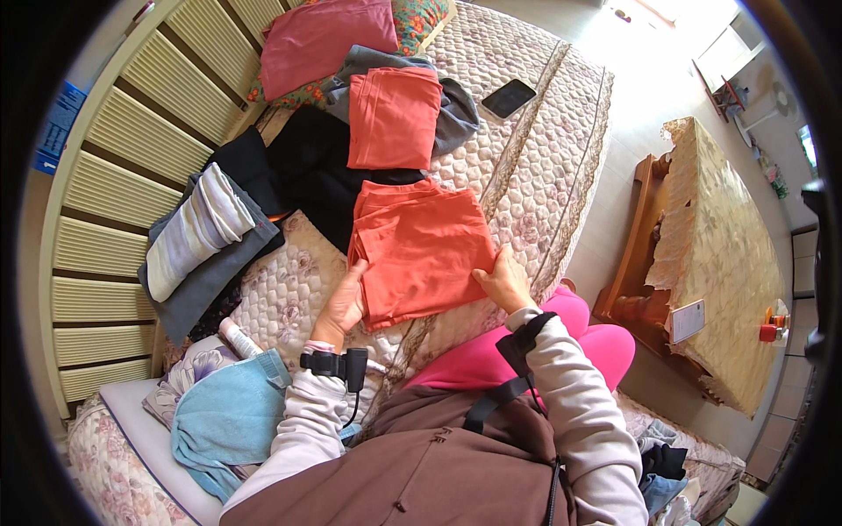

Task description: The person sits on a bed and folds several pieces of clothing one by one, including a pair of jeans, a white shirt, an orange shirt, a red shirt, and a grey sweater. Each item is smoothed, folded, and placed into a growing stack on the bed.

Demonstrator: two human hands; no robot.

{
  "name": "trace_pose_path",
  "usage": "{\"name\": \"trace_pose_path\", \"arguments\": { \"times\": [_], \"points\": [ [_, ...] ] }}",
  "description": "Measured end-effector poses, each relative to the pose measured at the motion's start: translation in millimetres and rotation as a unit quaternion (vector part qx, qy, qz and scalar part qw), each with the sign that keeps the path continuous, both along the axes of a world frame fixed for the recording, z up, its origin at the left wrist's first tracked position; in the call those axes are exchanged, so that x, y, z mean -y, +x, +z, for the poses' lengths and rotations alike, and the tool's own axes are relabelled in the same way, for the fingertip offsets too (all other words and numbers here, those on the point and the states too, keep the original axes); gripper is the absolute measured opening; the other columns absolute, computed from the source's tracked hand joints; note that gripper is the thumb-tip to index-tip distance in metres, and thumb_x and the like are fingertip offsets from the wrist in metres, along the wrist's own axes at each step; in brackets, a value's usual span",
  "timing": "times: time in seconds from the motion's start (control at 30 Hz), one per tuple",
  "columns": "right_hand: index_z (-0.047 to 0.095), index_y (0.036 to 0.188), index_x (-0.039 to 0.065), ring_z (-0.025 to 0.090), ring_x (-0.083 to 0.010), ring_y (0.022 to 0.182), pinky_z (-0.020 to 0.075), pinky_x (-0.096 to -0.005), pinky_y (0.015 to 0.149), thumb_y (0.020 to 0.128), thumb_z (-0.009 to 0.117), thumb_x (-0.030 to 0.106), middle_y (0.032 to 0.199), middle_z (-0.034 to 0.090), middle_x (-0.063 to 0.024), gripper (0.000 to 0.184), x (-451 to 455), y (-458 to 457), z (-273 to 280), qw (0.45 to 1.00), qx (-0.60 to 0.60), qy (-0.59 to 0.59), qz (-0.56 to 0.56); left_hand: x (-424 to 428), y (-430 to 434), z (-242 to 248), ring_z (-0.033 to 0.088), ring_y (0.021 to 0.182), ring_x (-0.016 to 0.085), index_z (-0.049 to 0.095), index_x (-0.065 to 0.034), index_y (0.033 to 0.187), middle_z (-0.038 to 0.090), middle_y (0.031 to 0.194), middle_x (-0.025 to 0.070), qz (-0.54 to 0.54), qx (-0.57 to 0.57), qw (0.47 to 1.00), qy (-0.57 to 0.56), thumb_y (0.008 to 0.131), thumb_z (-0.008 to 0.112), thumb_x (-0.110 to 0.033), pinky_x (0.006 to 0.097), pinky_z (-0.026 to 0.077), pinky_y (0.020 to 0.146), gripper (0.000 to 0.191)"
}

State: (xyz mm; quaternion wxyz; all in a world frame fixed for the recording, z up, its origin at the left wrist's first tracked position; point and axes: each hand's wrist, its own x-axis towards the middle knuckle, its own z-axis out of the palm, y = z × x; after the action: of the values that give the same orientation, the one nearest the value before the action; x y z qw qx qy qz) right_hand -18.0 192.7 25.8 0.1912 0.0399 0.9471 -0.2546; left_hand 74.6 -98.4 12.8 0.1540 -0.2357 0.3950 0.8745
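Observation:
A coral-orange garment, folded into a rough rectangle, lies before me on the quilted bedspread. My left hand is at its near left edge, the thumb over the layered cloth and the fingers beneath. My right hand pinches the near right corner between thumb and fingers. Just beyond it, a second folded coral-orange piece rests partly on a grey garment. Black clothing spreads to the left of both.
By the slatted headboard, a rolled striped cloth sits on folded dark grey cloth. A phone lies on the bedspread. A light blue towel and a bottle are at lower left. A cloth-covered table stands right.

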Motion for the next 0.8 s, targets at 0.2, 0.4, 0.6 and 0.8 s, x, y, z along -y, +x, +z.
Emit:
{"name": "trace_pose_path", "arguments": {
  "times": [0.2, 0.4, 0.6, 0.8],
  "points": [
    [0.061, 0.106, -0.003, 0.063, -0.0158, 0.075, 0.0518, -0.0303, 0.067, 0.079, 0.064, 0.007, 0.087, 0.067, -0.0108, 0.028, -42, -39, 16, 0.954, 0.034, -0.293, -0.050, -45, -24, -32, 0.066, 0.098, 0.024, 0.054, 0.0000, 0.122, 0.065, 0.110, 0.0119, 0.075, 0.069, 0.984, -0.148, 0.084, 0.062, -0.003, 0.0385, 0.056, 0.086, 0.038],
    [0.063, 0.111, 0.000, 0.065, -0.0169, 0.075, 0.0531, -0.0300, 0.061, 0.080, 0.062, 0.003, 0.089, 0.067, -0.0067, 0.031, -123, -32, 5, 0.924, 0.120, -0.330, -0.154, -125, -11, -20, 0.059, 0.113, 0.022, 0.038, -0.0002, 0.141, 0.057, 0.127, 0.0096, -0.036, 0.009, 0.992, -0.117, 0.086, 0.063, -0.005, 0.0373, 0.051, 0.095, 0.060],
    [0.060, 0.124, 0.002, 0.067, -0.0197, 0.084, 0.0573, -0.0329, 0.069, 0.082, 0.059, 0.001, 0.100, 0.067, -0.0065, 0.042, -130, -20, 14, 0.811, 0.203, -0.508, -0.206, -95, -4, 4, 0.068, 0.095, 0.023, 0.044, -0.0043, 0.134, 0.063, 0.114, 0.0127, -0.144, 0.117, 0.975, -0.123, 0.094, 0.055, -0.016, 0.0350, 0.059, 0.079, 0.042],
    [0.053, 0.138, 0.008, 0.061, -0.0101, 0.088, 0.0508, -0.0249, 0.075, 0.076, 0.059, -0.007, 0.105, 0.067, -0.0047, 0.065, -65, 1, 94, 0.906, 0.006, -0.419, 0.051, -66, 5, 33, 0.069, 0.093, 0.024, 0.046, -0.0038, 0.131, 0.066, 0.110, 0.0147, -0.132, 0.082, 0.970, -0.186, 0.098, 0.051, -0.021, 0.0339, 0.058, 0.081, 0.038]
  ]
}}
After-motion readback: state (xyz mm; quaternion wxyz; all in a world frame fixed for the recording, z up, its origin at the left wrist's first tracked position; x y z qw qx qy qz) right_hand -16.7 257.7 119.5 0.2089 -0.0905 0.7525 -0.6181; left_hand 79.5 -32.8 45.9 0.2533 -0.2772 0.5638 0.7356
